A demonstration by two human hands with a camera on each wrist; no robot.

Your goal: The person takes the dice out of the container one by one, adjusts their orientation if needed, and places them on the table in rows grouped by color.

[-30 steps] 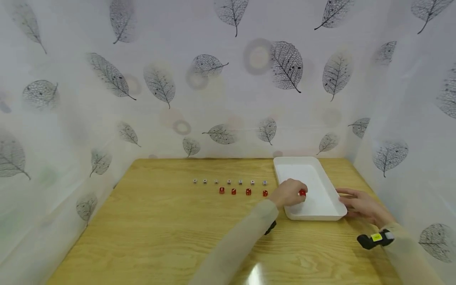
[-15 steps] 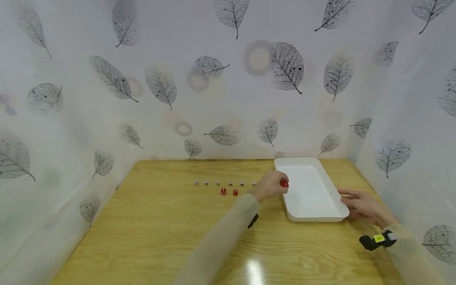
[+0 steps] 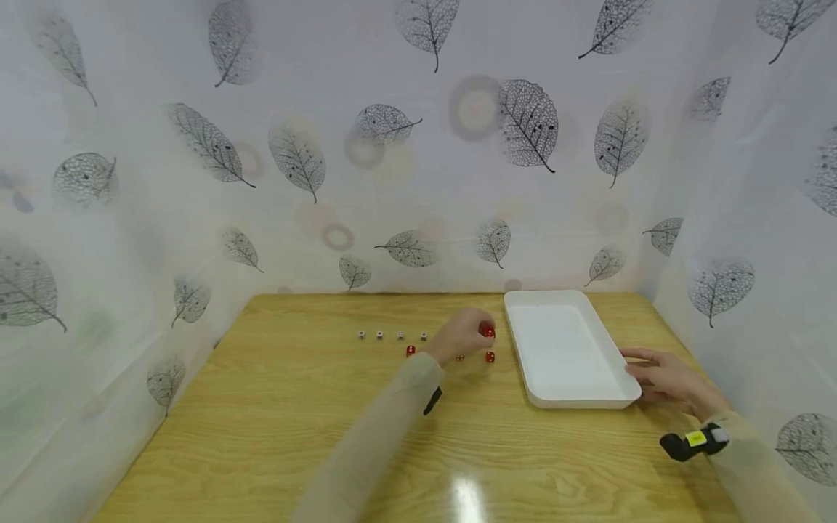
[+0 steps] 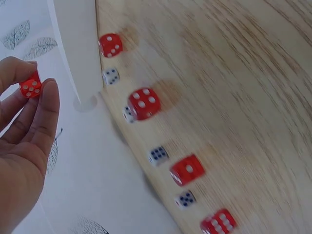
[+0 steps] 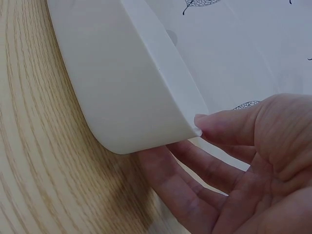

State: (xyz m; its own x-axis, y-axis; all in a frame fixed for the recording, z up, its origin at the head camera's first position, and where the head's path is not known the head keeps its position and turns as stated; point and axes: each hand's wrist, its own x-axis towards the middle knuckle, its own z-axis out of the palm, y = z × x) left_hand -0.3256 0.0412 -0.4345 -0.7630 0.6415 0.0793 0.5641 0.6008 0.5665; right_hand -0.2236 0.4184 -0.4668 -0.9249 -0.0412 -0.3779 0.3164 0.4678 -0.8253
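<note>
My left hand [image 3: 461, 335] pinches a red die [image 4: 30, 88] between thumb and fingers, raised above the table just left of the white tray [image 3: 574, 403]. Beneath it and to its left, red dice and smaller white dice lie in two rows; the hand and sleeve hide some of them in the head view. The left wrist view shows a red die with four pips [image 4: 144, 103] and a white die [image 4: 158, 155] among them. At the tray's near right corner, my right hand [image 3: 670, 379] grips the wall, its thumb on the rim and its fingers against the outside.
The wooden table [image 3: 261, 407] meets a leaf-printed curtain [image 3: 425, 181] at the back and on both sides. Near the tray's left wall lies a red die [image 3: 490, 357]. The far row's white dice [image 3: 379, 335] extend to the left.
From above the tray, my left hand has moved left, out over the rows of dice, with the red die still in its fingers. The right hand keeps its hold on the tray.
</note>
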